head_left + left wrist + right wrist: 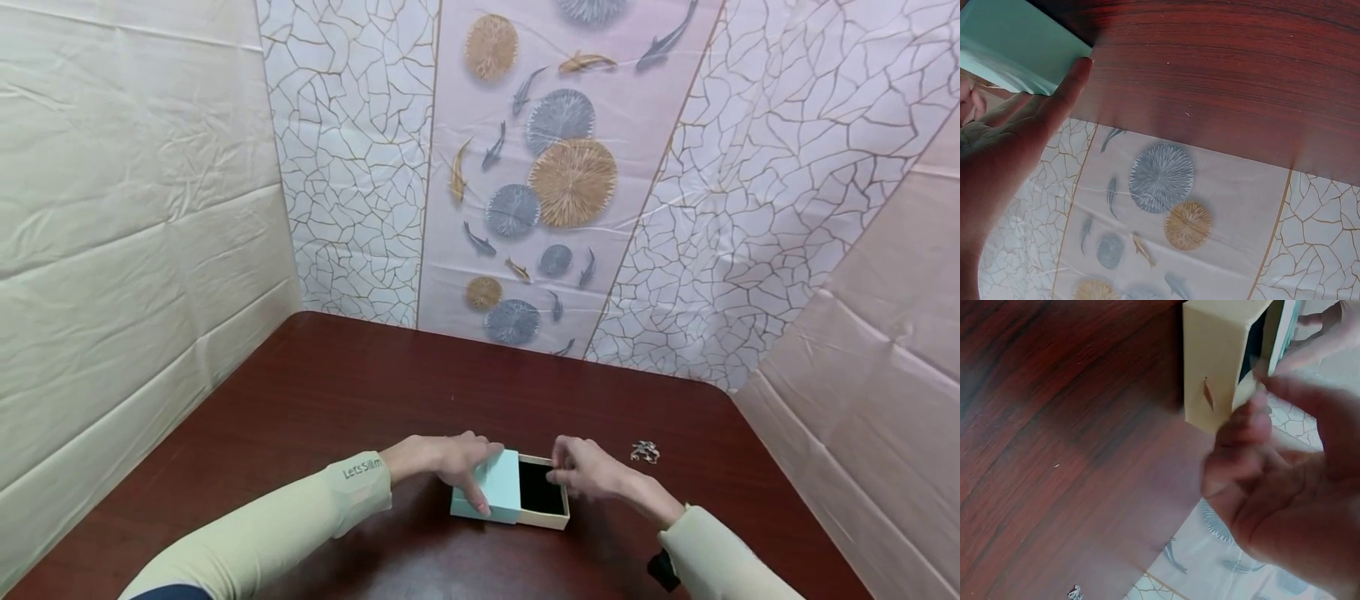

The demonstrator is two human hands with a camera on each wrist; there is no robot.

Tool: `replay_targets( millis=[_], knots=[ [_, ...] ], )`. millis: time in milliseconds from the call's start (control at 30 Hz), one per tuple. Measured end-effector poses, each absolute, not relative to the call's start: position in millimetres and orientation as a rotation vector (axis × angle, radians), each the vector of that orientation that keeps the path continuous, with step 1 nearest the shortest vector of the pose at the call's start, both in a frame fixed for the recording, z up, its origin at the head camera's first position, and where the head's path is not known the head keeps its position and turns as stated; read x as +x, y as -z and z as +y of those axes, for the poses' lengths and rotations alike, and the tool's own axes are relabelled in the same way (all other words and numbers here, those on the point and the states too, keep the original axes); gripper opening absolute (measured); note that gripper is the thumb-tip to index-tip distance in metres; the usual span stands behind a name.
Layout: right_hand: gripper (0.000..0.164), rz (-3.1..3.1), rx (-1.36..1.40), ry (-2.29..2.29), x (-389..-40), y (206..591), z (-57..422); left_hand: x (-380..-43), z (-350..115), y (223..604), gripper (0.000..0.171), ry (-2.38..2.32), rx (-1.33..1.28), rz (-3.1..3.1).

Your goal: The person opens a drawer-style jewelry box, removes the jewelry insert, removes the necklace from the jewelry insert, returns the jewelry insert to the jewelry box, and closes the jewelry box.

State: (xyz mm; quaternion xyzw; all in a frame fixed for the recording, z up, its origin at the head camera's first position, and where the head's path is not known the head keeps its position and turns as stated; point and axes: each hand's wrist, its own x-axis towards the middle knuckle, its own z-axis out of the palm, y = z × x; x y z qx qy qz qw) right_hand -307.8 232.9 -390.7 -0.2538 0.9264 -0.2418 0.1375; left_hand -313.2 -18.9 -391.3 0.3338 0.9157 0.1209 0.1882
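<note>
A pale teal box sleeve (498, 483) lies on the table with its cream drawer (543, 521) pulled partway out to the right. A black lining (536, 487) shows inside the drawer. My left hand (457, 462) grips the sleeve, thumb on its near side and fingers at the far side. Over the drawer's right end is my right hand (588, 468), fingers bent and thumb near the index finger. Blur in the right wrist view hides whether those fingertips pinch anything. A small ribbon tab (1208, 394) sits on the drawer's end face.
A small heap of silvery metal pieces (645, 452), perhaps jewellery, lies on the table to the right of my right hand. The dark red wooden table (360, 375) meets a patterned cloth backdrop (517, 250) at its far edge, with cream cloth walls on both sides.
</note>
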Motion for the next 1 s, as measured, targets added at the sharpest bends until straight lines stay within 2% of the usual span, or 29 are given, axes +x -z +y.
replay_targets(
  millis=[233,467,1000],
  knots=[
    [0.018,2.701,-0.513,0.623,-301.9,391.0,236.6,-311.8,-19.3,389.6,0.096,-0.34,0.947,2.567],
    [0.034,2.495,-0.524,0.709,-303.1,391.4,238.8,-312.8,-19.7,389.7,0.095,-0.337,0.943,2.571],
    [0.027,2.399,-0.373,0.708,-304.6,388.9,239.2,-312.3,-19.9,389.7,0.095,-0.345,0.959,2.578]
  ],
)
